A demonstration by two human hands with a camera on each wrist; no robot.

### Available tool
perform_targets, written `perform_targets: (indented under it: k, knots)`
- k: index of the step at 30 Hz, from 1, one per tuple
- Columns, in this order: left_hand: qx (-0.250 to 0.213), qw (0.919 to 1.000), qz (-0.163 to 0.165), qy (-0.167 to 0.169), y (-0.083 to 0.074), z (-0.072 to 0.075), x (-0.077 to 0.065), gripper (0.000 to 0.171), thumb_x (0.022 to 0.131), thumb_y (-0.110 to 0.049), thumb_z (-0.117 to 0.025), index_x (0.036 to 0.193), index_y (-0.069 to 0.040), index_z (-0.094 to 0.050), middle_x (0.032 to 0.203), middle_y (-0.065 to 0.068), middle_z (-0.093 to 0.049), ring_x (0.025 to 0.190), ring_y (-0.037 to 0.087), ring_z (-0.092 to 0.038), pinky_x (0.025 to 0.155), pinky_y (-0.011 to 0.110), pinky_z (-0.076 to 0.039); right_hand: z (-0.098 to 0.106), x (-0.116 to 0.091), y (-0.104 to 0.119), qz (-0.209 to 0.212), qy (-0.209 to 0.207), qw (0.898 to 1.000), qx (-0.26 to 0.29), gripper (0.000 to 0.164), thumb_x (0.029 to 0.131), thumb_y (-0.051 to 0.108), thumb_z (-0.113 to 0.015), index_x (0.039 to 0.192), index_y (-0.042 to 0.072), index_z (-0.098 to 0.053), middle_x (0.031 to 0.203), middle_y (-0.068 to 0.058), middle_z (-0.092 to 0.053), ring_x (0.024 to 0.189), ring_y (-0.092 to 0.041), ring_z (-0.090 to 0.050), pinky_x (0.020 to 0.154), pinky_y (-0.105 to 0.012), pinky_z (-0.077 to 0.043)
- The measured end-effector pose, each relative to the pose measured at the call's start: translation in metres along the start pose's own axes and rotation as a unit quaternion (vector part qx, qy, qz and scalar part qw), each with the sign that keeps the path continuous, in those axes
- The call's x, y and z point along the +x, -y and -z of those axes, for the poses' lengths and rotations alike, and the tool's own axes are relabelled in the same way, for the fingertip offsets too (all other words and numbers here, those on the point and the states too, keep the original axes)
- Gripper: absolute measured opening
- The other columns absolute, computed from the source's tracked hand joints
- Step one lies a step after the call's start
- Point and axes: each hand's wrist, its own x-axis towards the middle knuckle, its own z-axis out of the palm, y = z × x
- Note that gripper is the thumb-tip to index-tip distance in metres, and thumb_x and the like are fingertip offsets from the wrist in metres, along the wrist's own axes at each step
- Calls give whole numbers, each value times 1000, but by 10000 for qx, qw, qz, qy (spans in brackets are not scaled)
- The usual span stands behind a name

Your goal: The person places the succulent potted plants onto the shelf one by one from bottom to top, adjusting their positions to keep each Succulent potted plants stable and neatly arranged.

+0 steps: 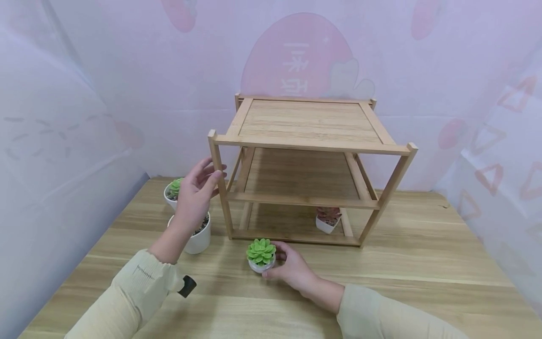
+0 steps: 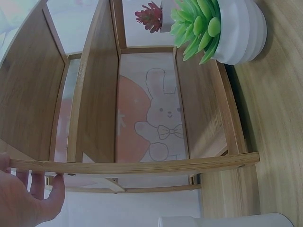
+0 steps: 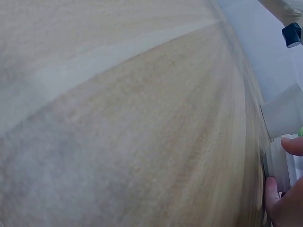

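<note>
A bamboo shelf rack (image 1: 302,148) with three boards stands on the table. My left hand (image 1: 195,195) grips its left front post near the top tier; in the left wrist view the fingertips (image 2: 57,189) reach round the post. In front of the rack, my right hand (image 1: 294,268) holds a small potted succulent (image 1: 261,254), green, in a ribbed white pot, between thumb and fingers. The right wrist view shows the white pot (image 3: 279,165) at its right edge, with the thumb on its side. On the bottom board sits a reddish succulent (image 1: 328,219) in a white pot.
Left of the rack, partly behind my left forearm, stand two white pots: one with a green plant (image 1: 173,188), and a larger pot (image 1: 199,238) with dark gravel. Printed cloth (image 1: 178,84) hangs behind and beside the wooden table (image 1: 423,263).
</note>
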Motion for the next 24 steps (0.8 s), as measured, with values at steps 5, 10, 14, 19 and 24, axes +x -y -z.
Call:
perform_targets:
  k: [5, 10, 14, 19, 24]
  knots:
    - [-1, 10000, -5, -14, 0, 0, 0, 48, 110, -15, -49, 155, -1, -39, 140, 20, -56, 121, 23, -58, 104, 54, -49, -1, 2, 0, -20, -54, 9999, -136, 76, 74, -10, -82, 143, -8, -49, 119, -15, -63, 113, -29, -59, 102, -48, -51]
    - [-7, 10000, 8, -4, 1, 0, 0, 48, 110, -15, -49, 155, -2, -38, 140, 19, -56, 124, 27, -57, 105, 55, -48, -1, 2, 0, -4, -100, 9997, -220, 77, 73, -10, -82, 142, -7, -50, 118, -15, -63, 112, -29, -59, 101, -47, -51]
    - [1, 10000, 6, 5, 1, 0, 0, 49, 110, -16, -50, 155, -2, -39, 140, 19, -56, 126, 30, -56, 105, 56, -48, -1, 3, -1, -17, -137, 9997, -208, 75, 74, -10, -82, 142, -7, -50, 117, -14, -63, 111, -28, -59, 99, -45, -53]
    - [26, 10000, -5, -15, 1, 0, 0, 48, 110, -16, -50, 155, -3, -39, 140, 18, -57, 124, 27, -57, 105, 56, -48, -2, 4, -1, -10, -178, 9996, -231, 78, 73, -9, -83, 143, -7, -50, 118, -14, -62, 111, -27, -58, 99, -46, -52]
    - [27, 10000, 7, -23, 1, 0, 0, 48, 110, -16, -50, 155, -3, -39, 140, 18, -57, 124, 28, -57, 105, 56, -48, -4, 6, -2, -7, -199, 9994, -286, 81, 71, -9, -84, 144, -7, -49, 119, -14, -61, 110, -27, -57, 98, -45, -53]
